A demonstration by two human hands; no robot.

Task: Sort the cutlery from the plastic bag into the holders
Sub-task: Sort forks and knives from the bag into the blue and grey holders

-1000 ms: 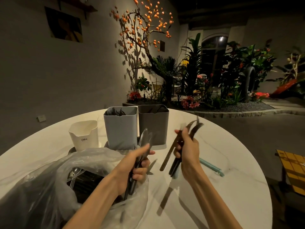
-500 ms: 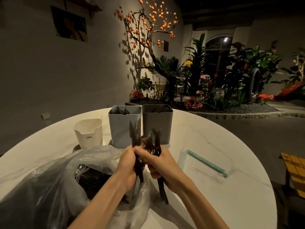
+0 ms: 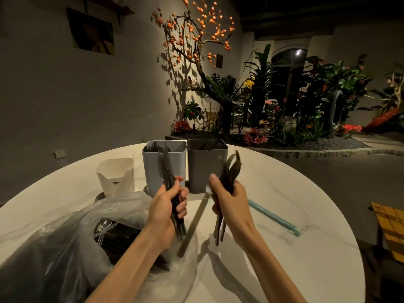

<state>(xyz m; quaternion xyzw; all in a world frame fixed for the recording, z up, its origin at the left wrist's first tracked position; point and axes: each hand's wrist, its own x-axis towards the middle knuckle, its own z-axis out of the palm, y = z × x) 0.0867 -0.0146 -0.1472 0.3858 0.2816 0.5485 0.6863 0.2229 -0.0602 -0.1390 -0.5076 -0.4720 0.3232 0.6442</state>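
Note:
My left hand grips a bunch of black plastic knives, blades up, in front of the light blue holder. My right hand holds a bundle of dark cutlery beside the grey holder; one long piece slants down from its thumb. A white holder stands at the left. The clear plastic bag lies at the lower left with black cutlery and a clear spoon inside.
The round white marble table carries a teal strip to the right of my right hand. A yellow object sits beyond the table's right edge. Plants and an orange-fruited tree stand behind.
Half a second ago both hands were pressed together on the cutlery; now they have parted, each with its own bunch. The right hand has moved right with one piece slanting down.

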